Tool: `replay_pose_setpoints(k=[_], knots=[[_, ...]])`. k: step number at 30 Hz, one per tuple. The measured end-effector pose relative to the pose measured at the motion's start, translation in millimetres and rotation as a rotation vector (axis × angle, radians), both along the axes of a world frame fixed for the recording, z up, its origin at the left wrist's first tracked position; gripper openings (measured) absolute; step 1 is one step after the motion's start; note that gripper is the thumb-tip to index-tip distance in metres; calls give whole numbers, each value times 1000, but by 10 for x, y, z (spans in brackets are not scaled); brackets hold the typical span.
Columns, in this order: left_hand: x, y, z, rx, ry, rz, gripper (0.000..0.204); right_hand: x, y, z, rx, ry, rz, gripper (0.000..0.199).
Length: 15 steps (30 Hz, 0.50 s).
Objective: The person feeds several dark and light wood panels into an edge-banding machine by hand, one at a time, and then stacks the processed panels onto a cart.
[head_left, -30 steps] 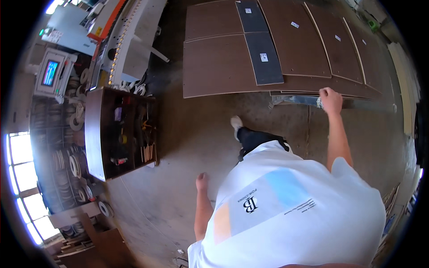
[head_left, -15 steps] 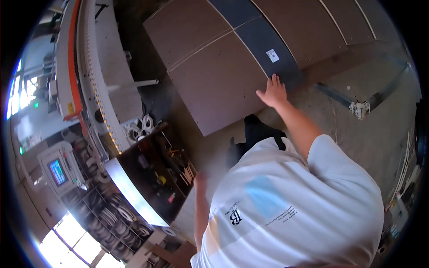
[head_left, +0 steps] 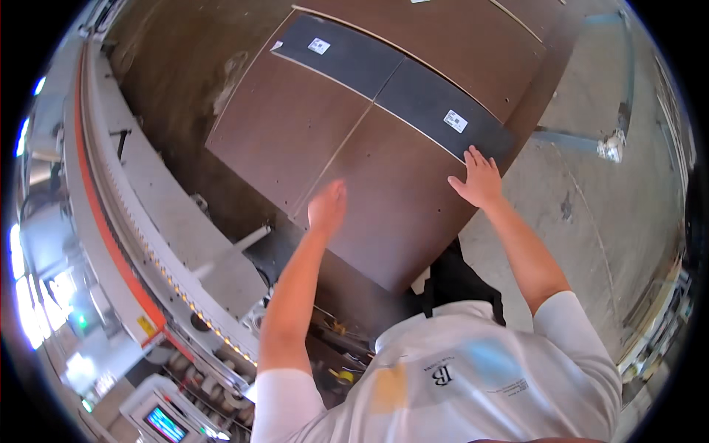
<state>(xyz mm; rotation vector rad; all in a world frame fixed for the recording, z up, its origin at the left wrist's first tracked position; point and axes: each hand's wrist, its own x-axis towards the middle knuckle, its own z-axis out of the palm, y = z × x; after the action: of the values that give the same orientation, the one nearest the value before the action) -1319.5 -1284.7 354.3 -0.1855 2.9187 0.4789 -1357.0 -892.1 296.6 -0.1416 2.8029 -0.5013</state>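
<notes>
My right hand (head_left: 480, 179) has its fingers and thumb apart, with the fingertips at the near end of a dark grey strip panel (head_left: 421, 92) bearing a white label (head_left: 456, 121). Under the palm lies a wide brown board (head_left: 399, 207). My left hand (head_left: 327, 207) is over the seam between this board and a second brown board (head_left: 281, 133); motion blur hides its finger shape, and I cannot tell whether it touches. Beyond that seam, another labelled dark grey strip (head_left: 347, 55) continues the line of the first.
More brown boards (head_left: 458, 52) lie at the far side. A long machine with an orange band (head_left: 96, 199) runs along the left, with a control screen (head_left: 165, 425) at lower left. On the right a metal floor frame (head_left: 569, 139) stands beside the concrete floor (head_left: 576, 199).
My left hand has come up from beside the dark cabinet to over the boards. My view has turned and moved closer to the boards. My right hand stays at the grey strip's near end.
</notes>
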Motion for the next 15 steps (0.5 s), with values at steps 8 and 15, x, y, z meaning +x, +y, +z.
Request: replay_pose_setpoints(k=[8, 15], knots=[[-2404, 264, 124, -226, 233, -437, 54, -30, -382, 149, 31, -69, -174, 98], [-2493, 305, 55, -446, 213, -622, 60, 21, -344, 315, 64, -82, -91, 97]])
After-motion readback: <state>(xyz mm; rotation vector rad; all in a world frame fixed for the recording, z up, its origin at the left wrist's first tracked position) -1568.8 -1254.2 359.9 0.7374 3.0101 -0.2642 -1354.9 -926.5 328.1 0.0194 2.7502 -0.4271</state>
